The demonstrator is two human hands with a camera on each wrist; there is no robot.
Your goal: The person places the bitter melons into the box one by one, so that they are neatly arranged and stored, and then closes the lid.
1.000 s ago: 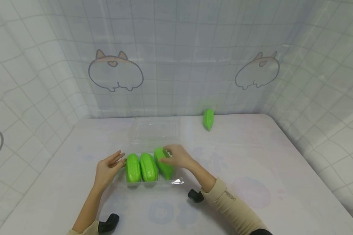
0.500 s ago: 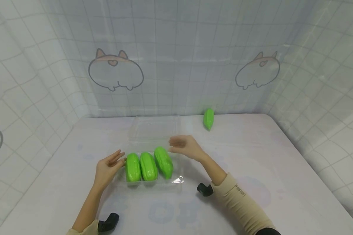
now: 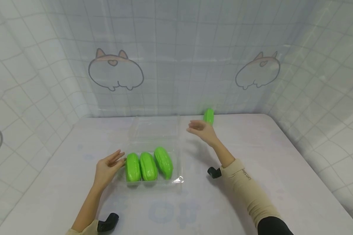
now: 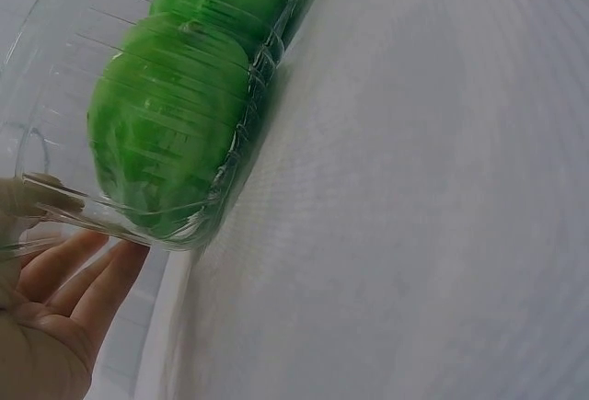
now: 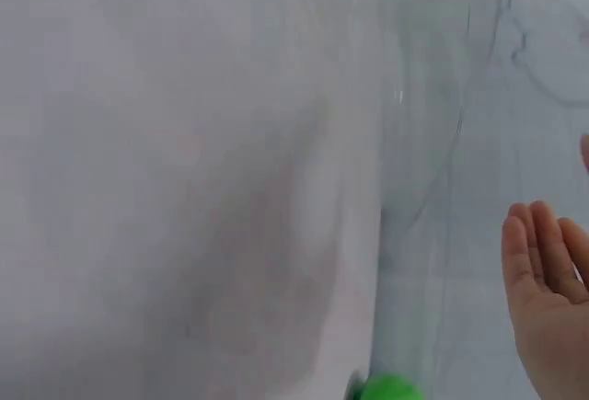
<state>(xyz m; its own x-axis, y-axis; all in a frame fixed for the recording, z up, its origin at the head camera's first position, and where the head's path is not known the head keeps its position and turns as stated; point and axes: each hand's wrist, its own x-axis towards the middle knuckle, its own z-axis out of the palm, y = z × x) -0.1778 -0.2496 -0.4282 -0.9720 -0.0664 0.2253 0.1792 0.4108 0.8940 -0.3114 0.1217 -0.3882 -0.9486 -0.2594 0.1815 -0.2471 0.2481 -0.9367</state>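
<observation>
A clear plastic clamshell box (image 3: 153, 130) lies open on the table, lid folded back. Three green gourd-shaped toys (image 3: 148, 165) lie side by side in its tray. My left hand (image 3: 107, 166) rests with straight fingers against the tray's left wall; the left wrist view shows the fingers (image 4: 64, 276) under the clear rim beside a green toy (image 4: 170, 129). My right hand (image 3: 200, 129) hovers open above the table, just left of a fourth green toy (image 3: 209, 116) near the back wall. In the right wrist view the fingers (image 5: 543, 280) are straight and that toy (image 5: 391, 388) peeks in at the bottom edge.
The table (image 3: 253, 182) is pale with faint prints, walled by a tiled curtain with cat drawings (image 3: 115, 70). Black wrist mounts show by each forearm (image 3: 109, 222).
My right hand let go of the third toy in the tray and moved back and to the right, toward the loose toy at the rear. The left hand stayed put.
</observation>
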